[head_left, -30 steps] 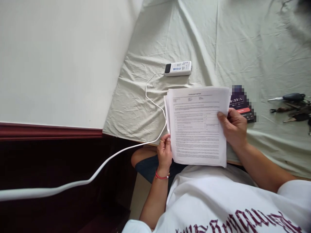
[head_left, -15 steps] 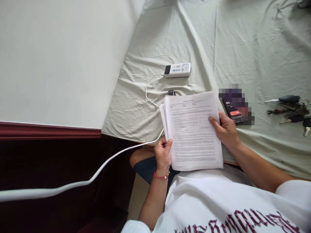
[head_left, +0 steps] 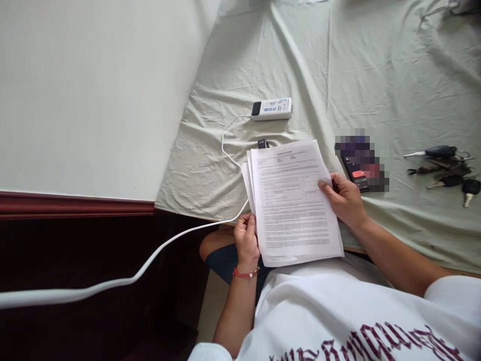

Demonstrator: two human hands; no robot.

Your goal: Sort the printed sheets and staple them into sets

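Observation:
A stack of printed papers (head_left: 295,210) is held tilted over my lap and the front edge of the bed or table, its top sheet covered in small text. My right hand (head_left: 347,198) grips the stack's right edge, thumb on the top sheet and fingers behind. At the lower left edge, my left hand (head_left: 247,238) is closed on the papers, its thumb beside the top sheet. Several sheets fan out slightly along the left side. Both hands' fingertips are partly hidden.
A power bank (head_left: 271,109) with a white cable (head_left: 188,231) lies beyond the papers, near a small black object (head_left: 263,144) partly covered by them. A phone (head_left: 358,175), partly pixelated, and a bunch of keys (head_left: 447,168) rest on the pale green cloth (head_left: 300,60) at right.
My left thumb has slid off the top sheet to its left edge. The top sheet tilts a little more, and the whole view has shifted slightly.

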